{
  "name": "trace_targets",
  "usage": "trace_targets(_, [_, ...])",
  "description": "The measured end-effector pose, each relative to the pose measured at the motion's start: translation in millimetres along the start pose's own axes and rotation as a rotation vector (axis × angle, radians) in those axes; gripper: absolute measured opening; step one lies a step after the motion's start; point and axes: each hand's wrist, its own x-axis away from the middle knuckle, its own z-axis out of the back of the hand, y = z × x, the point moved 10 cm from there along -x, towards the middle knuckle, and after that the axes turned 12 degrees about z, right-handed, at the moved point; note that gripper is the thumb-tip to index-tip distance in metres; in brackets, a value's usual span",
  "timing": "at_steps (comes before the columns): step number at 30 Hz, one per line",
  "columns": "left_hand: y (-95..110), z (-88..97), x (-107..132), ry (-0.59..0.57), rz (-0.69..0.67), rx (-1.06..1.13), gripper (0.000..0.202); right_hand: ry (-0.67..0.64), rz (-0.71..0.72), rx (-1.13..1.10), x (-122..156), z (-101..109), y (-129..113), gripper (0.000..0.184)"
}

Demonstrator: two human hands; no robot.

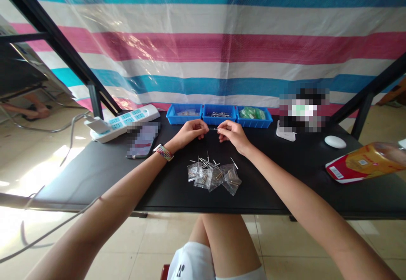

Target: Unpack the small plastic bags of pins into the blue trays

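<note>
Before the middle bin, my left hand and right hand pinch a pin, probably for steadiness. Bags lie on the bin's near side.

left hand and right hand pinch, apparently, a pin.

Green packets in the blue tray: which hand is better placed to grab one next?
Probably the right hand: it is nearer the green packets than the left hand. Both seem to hold a thin pin.
</note>
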Motion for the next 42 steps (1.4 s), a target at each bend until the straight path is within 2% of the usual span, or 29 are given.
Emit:
trace_targets(11, [1, -2.6, 0, -0.023, 0.015, 0.053, 0.034, -0.036, 0.034, -0.017, -1, -2, -8, 0.034])
trace_targets(22, [-3, -1.8, -2, -0.039, 0.041, 0.151, 0.025, 0.214, 0.094, -0.056, -9, 34, -12, 0.026])
trace_targets(24, [-3, -1.4, -2, -0.037, 0.043, 0.153, 0.024, 0.217, 0.104, -0.044, -12, 36, -12, 0.03])
trace_targets(29, [-5, -0.5, -2, -0.036, 0.046, 0.149, 0.025, 0.159, 0.146, 0.06, -18, 36, -12, 0.053])
trace_targets(31, [-5, -0.4, -2, -0.036, 0.051, 0.149, 0.026, 0.184, 0.197, 0.143, -17, 40, -17, 0.046])
trace_targets(33, [-6, -0.2, -2, -0.035, 0.055, 0.152, 0.026, 0.17, 0.235, 0.203, -14, 38, -25, 0.031])
trace_targets(35, [-5, -0.6, -1, -0.037, 0.055, 0.152, 0.027, 0.052, 0.234, 0.226, -9, 21, -31, 0.02])
trace_targets(38, [-2, -1.5, 1, -0.041, 0.043, 0.157, 0.028, -0.311, 0.248, 0.281, 14, -31, -45, 0.018])
trace_targets(40, [-1, -1.8, 2, -0.041, 0.039, 0.16, 0.028, -0.525, 0.37, 0.387, 40, -66, -63, 0.014])
trace_targets(42, [0, -2.0, 3, -0.038, 0.042, 0.153, 0.028, -0.709, 0.57, 0.516, 69, -98, -80, 0.02])
